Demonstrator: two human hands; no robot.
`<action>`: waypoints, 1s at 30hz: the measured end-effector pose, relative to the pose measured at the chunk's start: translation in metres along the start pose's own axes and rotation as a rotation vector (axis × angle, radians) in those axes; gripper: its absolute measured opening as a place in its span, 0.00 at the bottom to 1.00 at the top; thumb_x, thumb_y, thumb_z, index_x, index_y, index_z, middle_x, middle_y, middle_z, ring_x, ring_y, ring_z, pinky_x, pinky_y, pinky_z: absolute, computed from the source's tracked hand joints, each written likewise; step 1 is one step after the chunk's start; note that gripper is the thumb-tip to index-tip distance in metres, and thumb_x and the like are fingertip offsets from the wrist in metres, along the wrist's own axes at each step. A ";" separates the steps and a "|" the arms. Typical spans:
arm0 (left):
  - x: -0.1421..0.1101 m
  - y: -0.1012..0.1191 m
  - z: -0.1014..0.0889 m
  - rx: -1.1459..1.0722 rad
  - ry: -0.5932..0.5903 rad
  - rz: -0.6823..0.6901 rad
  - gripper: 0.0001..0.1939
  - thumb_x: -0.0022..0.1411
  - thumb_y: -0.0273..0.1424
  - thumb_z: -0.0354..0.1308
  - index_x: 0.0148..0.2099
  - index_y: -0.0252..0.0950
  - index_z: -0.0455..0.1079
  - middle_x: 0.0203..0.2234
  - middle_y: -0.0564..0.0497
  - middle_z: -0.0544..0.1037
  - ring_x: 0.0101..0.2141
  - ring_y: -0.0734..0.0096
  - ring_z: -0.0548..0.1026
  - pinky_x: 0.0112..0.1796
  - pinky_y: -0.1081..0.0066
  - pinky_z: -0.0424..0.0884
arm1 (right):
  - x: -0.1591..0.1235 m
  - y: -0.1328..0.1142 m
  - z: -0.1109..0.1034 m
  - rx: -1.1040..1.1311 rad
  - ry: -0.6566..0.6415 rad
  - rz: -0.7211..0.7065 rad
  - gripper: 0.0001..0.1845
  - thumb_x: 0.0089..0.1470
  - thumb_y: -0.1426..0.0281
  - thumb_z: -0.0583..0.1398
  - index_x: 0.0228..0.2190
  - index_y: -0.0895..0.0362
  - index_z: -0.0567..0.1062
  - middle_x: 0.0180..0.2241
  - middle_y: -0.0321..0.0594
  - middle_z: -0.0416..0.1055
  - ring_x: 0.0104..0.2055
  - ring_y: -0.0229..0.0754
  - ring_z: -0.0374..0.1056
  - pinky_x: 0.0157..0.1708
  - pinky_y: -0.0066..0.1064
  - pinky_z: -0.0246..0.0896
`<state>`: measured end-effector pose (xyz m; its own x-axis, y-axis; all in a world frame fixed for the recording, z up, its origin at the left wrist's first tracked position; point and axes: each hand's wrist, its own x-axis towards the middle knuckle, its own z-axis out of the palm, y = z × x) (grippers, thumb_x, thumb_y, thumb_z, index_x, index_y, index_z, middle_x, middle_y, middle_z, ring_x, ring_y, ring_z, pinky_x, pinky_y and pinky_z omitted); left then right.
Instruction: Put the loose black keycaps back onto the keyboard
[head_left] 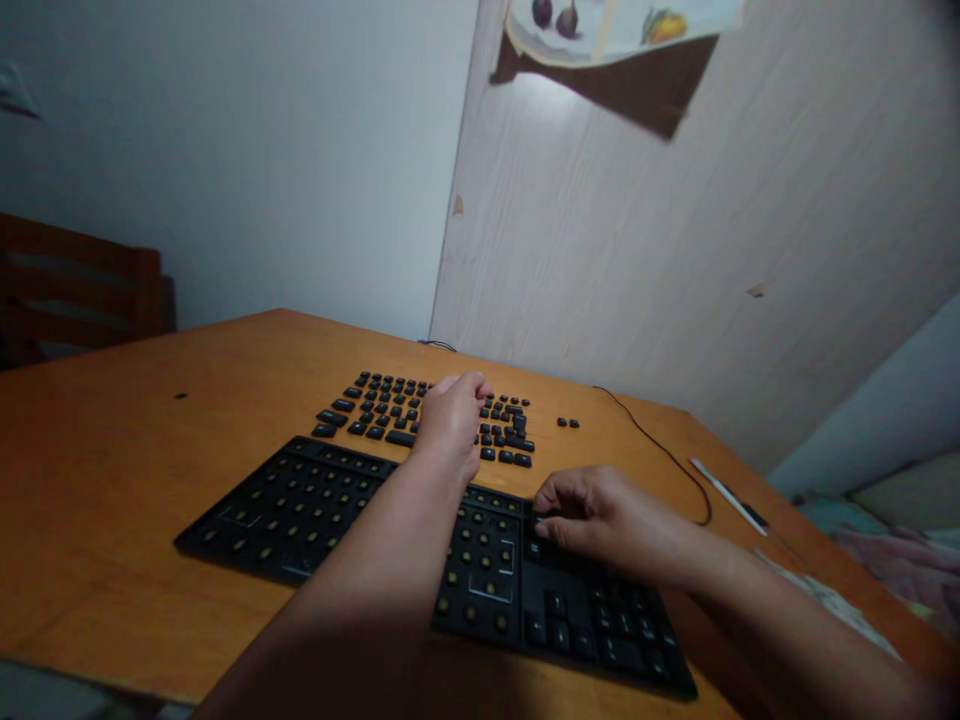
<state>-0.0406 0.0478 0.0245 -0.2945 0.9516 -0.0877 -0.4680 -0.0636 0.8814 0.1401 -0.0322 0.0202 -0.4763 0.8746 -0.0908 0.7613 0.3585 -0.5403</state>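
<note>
A black keyboard (517, 572) lies on the wooden table, angled across the front. Its left and middle sections show bare switch posts, while black keys (622, 625) sit on its right part. My right hand (589, 508) is at the keyboard's top edge, thumb and fingers pinched around a small black keycap (537, 522). Behind the keyboard, loose black keycaps (382, 408) are laid out in rows. My left hand (450, 415) is over the middle of those rows with its fingers curled closed; whatever they hold is hidden. My left forearm crosses over the keyboard and covers part of it.
Two loose keycaps (568, 423) lie apart at the right of the rows. A dark cable (660, 445) curves along the table's right side, near a white strip (727, 495). A small dark piece (181, 396) lies at left. A wooden chair (82, 285) stands beyond, and walls rise behind.
</note>
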 end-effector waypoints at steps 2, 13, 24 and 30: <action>0.000 0.000 0.000 -0.005 0.001 0.004 0.05 0.48 0.30 0.58 0.28 0.33 0.70 0.27 0.49 0.75 0.29 0.74 0.70 0.29 0.73 0.61 | -0.001 0.000 0.003 -0.010 -0.010 -0.003 0.07 0.53 0.69 0.60 0.35 0.55 0.76 0.25 0.32 0.70 0.24 0.33 0.61 0.21 0.23 0.49; 0.002 -0.002 0.000 0.000 -0.003 0.013 0.04 0.49 0.30 0.58 0.27 0.34 0.70 0.28 0.47 0.76 0.29 0.73 0.70 0.29 0.72 0.61 | 0.002 0.002 0.009 0.069 -0.027 0.031 0.04 0.51 0.73 0.60 0.31 0.57 0.75 0.24 0.32 0.70 0.24 0.33 0.61 0.22 0.23 0.53; 0.001 -0.001 0.001 -0.006 -0.002 0.017 0.04 0.49 0.30 0.58 0.27 0.34 0.70 0.27 0.48 0.76 0.28 0.73 0.69 0.29 0.72 0.61 | 0.005 -0.001 0.009 0.105 -0.056 0.097 0.01 0.50 0.72 0.60 0.28 0.57 0.72 0.22 0.31 0.67 0.23 0.33 0.59 0.20 0.22 0.50; -0.001 0.000 0.001 -0.004 0.000 0.016 0.04 0.49 0.29 0.57 0.27 0.34 0.69 0.25 0.49 0.75 0.27 0.73 0.69 0.29 0.72 0.61 | 0.007 -0.008 0.005 -0.016 -0.063 0.047 0.02 0.51 0.71 0.60 0.28 0.56 0.73 0.22 0.31 0.68 0.24 0.34 0.61 0.21 0.23 0.50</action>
<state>-0.0393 0.0475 0.0255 -0.3016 0.9506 -0.0737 -0.4662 -0.0796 0.8811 0.1290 -0.0306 0.0194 -0.4667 0.8683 -0.1684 0.7898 0.3234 -0.5212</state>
